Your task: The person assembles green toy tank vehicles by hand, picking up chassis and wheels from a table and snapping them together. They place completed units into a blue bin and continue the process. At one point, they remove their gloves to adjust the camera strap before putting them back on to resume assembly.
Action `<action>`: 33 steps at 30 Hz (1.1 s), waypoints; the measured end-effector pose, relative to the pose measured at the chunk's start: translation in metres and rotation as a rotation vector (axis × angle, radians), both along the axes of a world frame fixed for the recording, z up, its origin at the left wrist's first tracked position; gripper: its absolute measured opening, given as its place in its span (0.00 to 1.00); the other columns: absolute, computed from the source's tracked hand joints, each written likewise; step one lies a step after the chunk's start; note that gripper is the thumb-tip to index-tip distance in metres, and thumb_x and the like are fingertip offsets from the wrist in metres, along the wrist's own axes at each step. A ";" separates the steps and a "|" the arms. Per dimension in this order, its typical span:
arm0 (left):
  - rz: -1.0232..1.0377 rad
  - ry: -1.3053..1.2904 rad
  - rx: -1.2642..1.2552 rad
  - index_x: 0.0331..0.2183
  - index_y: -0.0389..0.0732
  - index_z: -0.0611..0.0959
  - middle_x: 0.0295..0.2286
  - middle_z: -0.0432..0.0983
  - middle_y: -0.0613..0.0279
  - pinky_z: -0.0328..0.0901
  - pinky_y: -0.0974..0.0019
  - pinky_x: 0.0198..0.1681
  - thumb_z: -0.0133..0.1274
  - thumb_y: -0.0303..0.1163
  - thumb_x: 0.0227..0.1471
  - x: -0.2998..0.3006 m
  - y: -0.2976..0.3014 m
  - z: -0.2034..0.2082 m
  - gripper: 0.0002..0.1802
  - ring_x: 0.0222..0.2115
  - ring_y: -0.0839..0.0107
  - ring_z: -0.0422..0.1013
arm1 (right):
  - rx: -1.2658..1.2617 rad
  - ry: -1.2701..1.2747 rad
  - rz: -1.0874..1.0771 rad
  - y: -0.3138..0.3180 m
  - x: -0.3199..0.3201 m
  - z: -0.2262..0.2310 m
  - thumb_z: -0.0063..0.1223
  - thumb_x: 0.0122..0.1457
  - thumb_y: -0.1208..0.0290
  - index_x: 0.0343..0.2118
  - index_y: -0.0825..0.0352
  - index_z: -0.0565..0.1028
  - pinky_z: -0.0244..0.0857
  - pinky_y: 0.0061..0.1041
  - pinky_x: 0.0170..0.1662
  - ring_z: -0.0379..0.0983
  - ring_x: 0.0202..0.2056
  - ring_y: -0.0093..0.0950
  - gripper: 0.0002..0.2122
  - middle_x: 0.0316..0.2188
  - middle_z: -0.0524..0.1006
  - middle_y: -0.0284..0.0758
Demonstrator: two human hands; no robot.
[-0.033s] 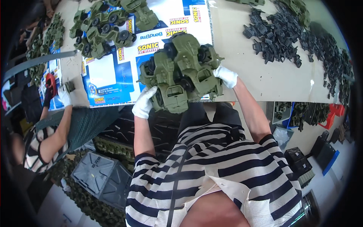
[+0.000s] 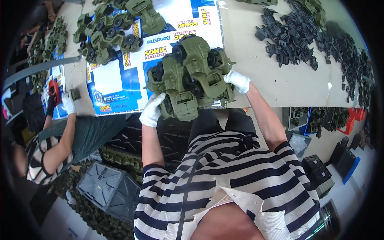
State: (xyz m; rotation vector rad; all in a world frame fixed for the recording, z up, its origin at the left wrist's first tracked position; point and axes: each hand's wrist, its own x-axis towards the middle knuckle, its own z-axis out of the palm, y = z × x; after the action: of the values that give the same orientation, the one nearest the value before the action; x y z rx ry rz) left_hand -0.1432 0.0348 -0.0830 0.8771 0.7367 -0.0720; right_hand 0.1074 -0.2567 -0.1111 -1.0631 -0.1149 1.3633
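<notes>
Two olive-green toy military trucks sit side by side over the table's front edge, with black wheels showing along their sides. My left hand (image 2: 152,111), in a white glove, is closed on the rear corner of the left toy truck (image 2: 185,105). The white-gloved fingers of my right hand (image 2: 239,81) grip the outer side of the right toy truck (image 2: 201,60). The fingertips of both hands are partly hidden by the trucks. Beneath the trucks lies a printed blue and white cardboard sheet (image 2: 132,76).
More green toy trucks (image 2: 146,18) crowd the sheet's far left. A heap of small black plastic parts (image 2: 288,38) spreads across the right of the table (image 2: 256,52). At left a co-worker's gloved hand (image 2: 69,105) is near a red tool (image 2: 53,93). A grey crate (image 2: 100,182) stands below.
</notes>
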 end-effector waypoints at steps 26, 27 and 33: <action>-0.258 -0.161 0.153 0.52 0.36 0.73 0.44 0.76 0.63 0.68 0.64 0.49 0.67 0.37 0.42 0.081 -0.037 0.062 0.36 0.43 0.69 0.74 | 0.128 0.107 -0.082 -0.069 0.012 0.061 0.64 0.54 0.70 0.47 0.70 0.78 0.67 0.25 0.54 0.76 0.45 0.25 0.18 0.44 0.80 0.36; -0.297 -0.182 0.107 0.52 0.36 0.73 0.45 0.75 0.62 0.67 0.63 0.50 0.66 0.34 0.42 0.089 -0.040 0.060 0.35 0.44 0.68 0.73 | 0.128 0.093 -0.108 -0.085 0.012 0.067 0.65 0.53 0.70 0.47 0.70 0.78 0.67 0.25 0.53 0.76 0.45 0.25 0.18 0.44 0.80 0.36; -0.455 -0.190 0.019 0.53 0.37 0.72 0.47 0.74 0.60 0.66 0.60 0.54 0.64 0.30 0.43 0.146 -0.132 0.062 0.34 0.47 0.65 0.72 | -0.083 0.122 -0.330 -0.228 -0.015 0.093 0.64 0.54 0.69 0.44 0.71 0.80 0.69 0.25 0.50 0.77 0.44 0.24 0.16 0.43 0.81 0.35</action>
State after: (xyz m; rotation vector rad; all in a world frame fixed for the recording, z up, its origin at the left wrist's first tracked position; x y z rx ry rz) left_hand 0.0025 -0.0967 -0.0212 1.0416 0.3510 -0.3803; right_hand 0.0926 -0.4850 -0.0181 -1.0138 0.2011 1.1369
